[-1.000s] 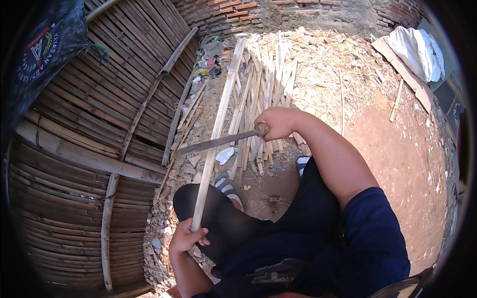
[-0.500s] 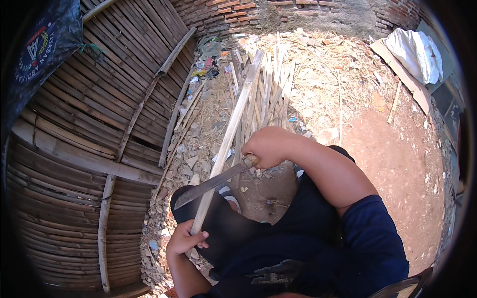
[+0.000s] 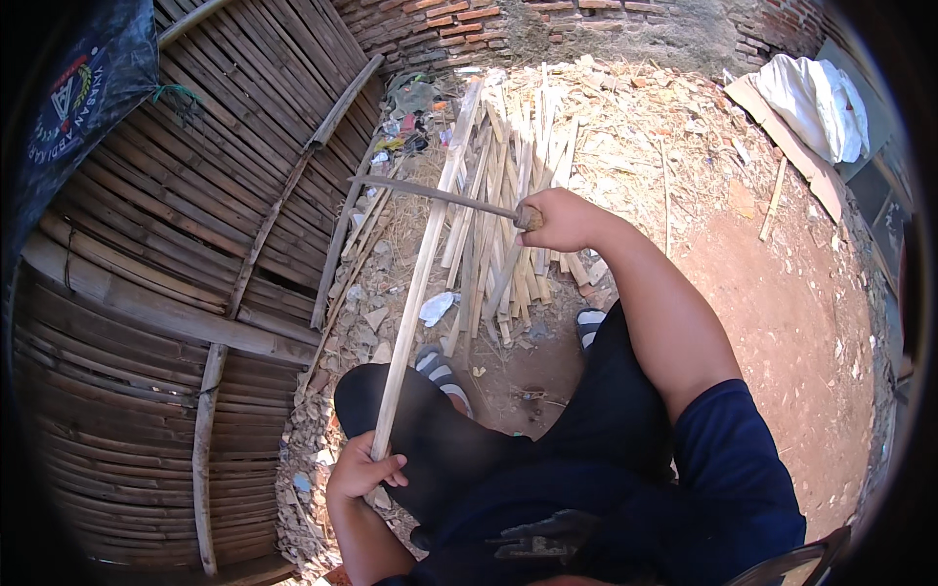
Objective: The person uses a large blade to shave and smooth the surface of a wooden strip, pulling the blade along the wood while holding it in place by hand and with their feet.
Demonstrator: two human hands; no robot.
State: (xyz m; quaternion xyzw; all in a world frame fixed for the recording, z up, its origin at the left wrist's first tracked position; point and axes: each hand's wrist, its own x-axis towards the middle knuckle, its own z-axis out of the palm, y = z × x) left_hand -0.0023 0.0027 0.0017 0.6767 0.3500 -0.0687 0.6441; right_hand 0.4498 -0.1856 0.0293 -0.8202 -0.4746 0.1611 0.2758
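Note:
A long pale wooden strip slants away from me across my left thigh. Its near end is gripped by my left hand, fingers closed round it. In my right hand is a machete, held by its wooden handle. The blade points left and lies across the far part of the strip, edge-on to me; whether it bites into the wood I cannot tell. Beneath and beyond the strip, a pile of similar strips lies on the ground.
On the left stands a bamboo slat wall with a dark banner. A brick wall closes the back. Rubble and shavings cover the ground. A white sack lies at the far right. My sandalled feet are beside the pile.
My right hand has moved away from me, carrying the machete from near my left hand to the strip's far part. The strip's far end has shifted left. My left hand has hardly moved.

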